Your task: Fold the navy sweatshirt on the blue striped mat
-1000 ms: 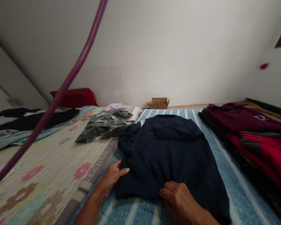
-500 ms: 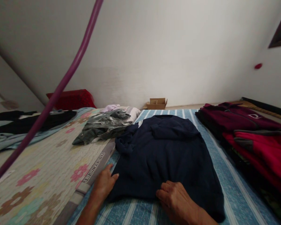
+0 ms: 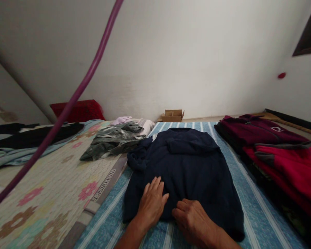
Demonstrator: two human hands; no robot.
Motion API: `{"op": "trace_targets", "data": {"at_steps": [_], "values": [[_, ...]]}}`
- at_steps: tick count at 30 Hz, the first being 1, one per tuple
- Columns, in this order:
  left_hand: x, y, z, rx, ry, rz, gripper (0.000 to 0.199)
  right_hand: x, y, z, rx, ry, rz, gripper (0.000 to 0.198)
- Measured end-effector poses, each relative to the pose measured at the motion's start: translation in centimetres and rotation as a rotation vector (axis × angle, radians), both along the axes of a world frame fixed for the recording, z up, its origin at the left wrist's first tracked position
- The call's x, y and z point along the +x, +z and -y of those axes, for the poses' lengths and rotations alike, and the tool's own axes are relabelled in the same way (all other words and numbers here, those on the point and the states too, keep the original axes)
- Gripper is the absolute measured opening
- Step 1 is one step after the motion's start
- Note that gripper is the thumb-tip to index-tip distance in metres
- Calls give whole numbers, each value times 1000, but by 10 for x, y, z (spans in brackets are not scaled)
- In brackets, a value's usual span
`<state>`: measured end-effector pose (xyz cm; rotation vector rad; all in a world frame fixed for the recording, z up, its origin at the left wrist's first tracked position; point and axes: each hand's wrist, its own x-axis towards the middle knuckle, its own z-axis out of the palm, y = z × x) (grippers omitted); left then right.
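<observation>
A dark navy long-sleeved top lies spread on the blue striped sheet, its neckline at the far end. One sleeve is laid across its upper part, and the other is bunched at the left shoulder. My left hand rests flat on the lower left of the cloth, fingers stretched out. Close beside it, my right hand is closed on the bottom hem near the middle. The fingertips of my right hand are curled out of sight.
Folded maroon and red garments are stacked on the right. A crumpled grey-green garment lies to the left on a flowered mat. A purple pole crosses the left side. A cardboard box stands by the wall.
My left hand has moved right from beside the top's left edge onto the cloth. The lower left edge of the top has shifted slightly inward. My right hand stays at the hem.
</observation>
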<state>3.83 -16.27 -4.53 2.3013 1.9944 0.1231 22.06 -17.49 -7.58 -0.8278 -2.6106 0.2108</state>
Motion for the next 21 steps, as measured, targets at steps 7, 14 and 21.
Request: {"op": "trace_targets", "data": {"at_steps": [7, 14, 21], "values": [[-6, -10, 3, -64, 1, -33, 56, 11, 0, 4, 75, -60, 37, 14], [-5, -11, 2, -28, 9, -15, 56, 37, -3, 14, 136, -293, 39, 18], [-4, -9, 2, -31, 12, -25, 56, 55, 3, 11, 28, -335, 68, 21]]}}
